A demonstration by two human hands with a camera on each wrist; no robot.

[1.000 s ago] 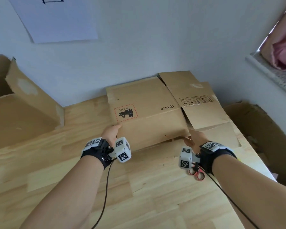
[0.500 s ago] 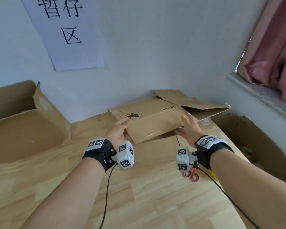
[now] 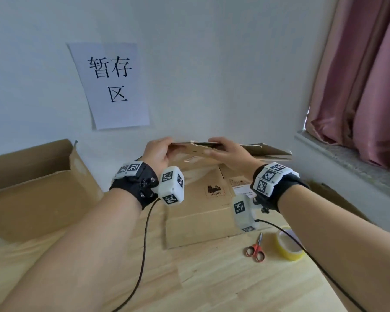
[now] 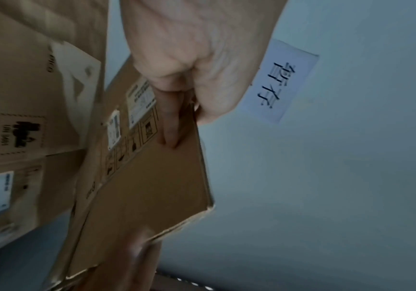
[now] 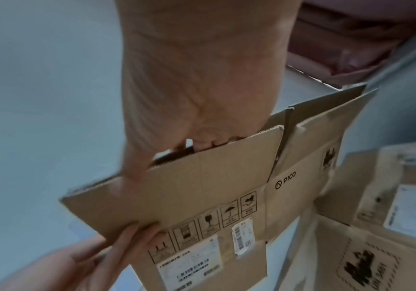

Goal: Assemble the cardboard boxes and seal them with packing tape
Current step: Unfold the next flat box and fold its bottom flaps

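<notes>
Pale wall with a paper sign (image 3: 109,85) backs a wooden table (image 3: 212,278), and everything sits relative to the stack of flat boxes (image 3: 203,206) at the table's far side. Left fingers (image 4: 169,120) lie under the flat box (image 3: 266,152) with the thumb over its edge, pinching it; the right hand (image 3: 229,152) curls over the opposite edge, thumb on the printed face, fingers tucked between the layers. Held by the left hand (image 3: 157,152) and the right, the flat box hangs level above the stack, clear of it. It looks light and stiff but floppy along its creases, so I would grip at opposite edges and push them together to square it; thin edges could crush. Counted: one box in hand, at least two folded in the stack, one open box (image 3: 32,188) to its left, one pair of scissors (image 3: 256,249) and one tape roll (image 3: 288,246) to its near right.
</notes>
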